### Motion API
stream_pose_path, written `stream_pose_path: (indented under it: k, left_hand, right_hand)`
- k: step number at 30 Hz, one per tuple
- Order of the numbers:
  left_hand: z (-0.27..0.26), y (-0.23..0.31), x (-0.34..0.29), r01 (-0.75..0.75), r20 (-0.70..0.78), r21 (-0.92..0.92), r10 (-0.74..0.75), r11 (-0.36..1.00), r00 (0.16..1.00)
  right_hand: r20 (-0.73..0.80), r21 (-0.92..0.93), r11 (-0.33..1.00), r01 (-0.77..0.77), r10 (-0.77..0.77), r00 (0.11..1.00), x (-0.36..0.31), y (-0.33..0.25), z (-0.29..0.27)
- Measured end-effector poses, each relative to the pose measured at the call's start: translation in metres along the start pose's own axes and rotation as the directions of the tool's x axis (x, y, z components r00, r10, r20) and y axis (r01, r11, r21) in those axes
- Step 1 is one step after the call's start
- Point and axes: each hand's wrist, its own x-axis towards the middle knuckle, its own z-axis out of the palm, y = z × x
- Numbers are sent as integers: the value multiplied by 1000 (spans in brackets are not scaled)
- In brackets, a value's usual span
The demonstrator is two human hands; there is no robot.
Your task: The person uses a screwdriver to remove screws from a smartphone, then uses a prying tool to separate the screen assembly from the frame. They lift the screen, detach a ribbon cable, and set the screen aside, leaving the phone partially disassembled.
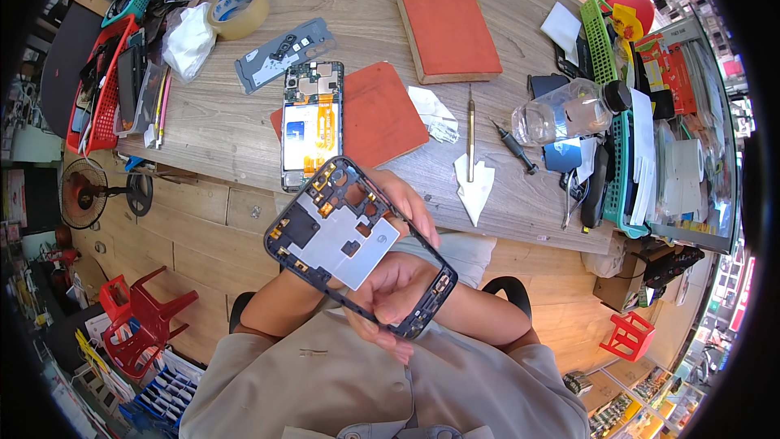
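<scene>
A black phone middle frame [309, 228] with a silver metal plate is tilted just off the table's near edge. My left hand [410, 203] is closed on it from behind, its fingers showing along the upper right edge. Through the frame's open lower part my right hand [398, 289] shows, with fingers curled around the lower left edge. Beyond the frame lies an opened phone [313, 126], its circuit board, battery and orange flex cable exposed. It rests partly on a red book [378, 118]. A grey phone back panel [284, 55] lies behind it.
Another red book [449, 32], a thin screwdriver [470, 134] on white paper, a dark pen-like tool [516, 148] and a clear bottle [561, 114] lie to the right. Tape [238, 12] and a red basket [104, 85] are left. A green basket [621, 171] stands at the right edge.
</scene>
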Motion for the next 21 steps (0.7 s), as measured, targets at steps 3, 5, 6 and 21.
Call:
stream_pose_path:
  k: [3,5,6,21]
  left_hand:
    - [18,9,1,12,-161,48,-4,999,987]
    - [42,14,-1,-21,-311,176,75,984,948]
    - [53,15,1,-11,-379,235,101,972,920]
    - [71,-7,1,258,-604,597,214,760,768]
  right_hand:
    - [-135,-65,998,7,-15,991,-9,-7,0]
    - [-324,-109,994,-22,-15,946,-19,-14,5]
    - [-387,-143,989,21,-75,919,-27,-18,7]
    - [276,-752,-509,-419,-821,501,-4,-38,71]
